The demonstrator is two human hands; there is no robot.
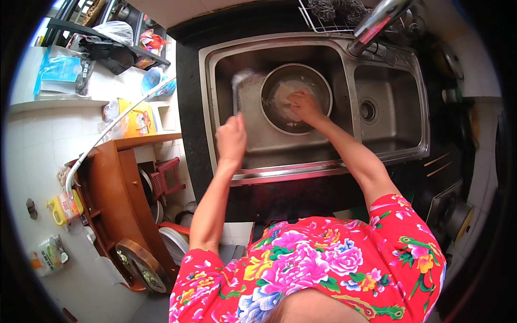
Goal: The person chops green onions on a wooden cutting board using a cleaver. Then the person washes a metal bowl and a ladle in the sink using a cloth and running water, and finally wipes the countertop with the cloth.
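A round metal bowl (328, 101) stands in the large basin of a stainless steel sink (258, 157). Pale, soft-looking pieces (287, 91) lie inside it, in what looks like liquid; their kind is unclear. My right hand (306, 105) reaches into the bowl, fingers bent against the pale pieces, and whether it grips one is hard to tell. Over the basin's left part, my left hand (232, 137) is closed round the lower end of a thin utensil (235, 95). Its shiny upper end is blurred, so its exact type cannot be told.
A chrome faucet (373, 26) rises behind the divider, beside the small basin (387, 129). At the back is a wire rack (317, 24) with dark scourers. Two chopsticks (438, 164) lie on the black counter at right. A wooden cabinet (137, 189) and round chopping board (141, 264) stand left.
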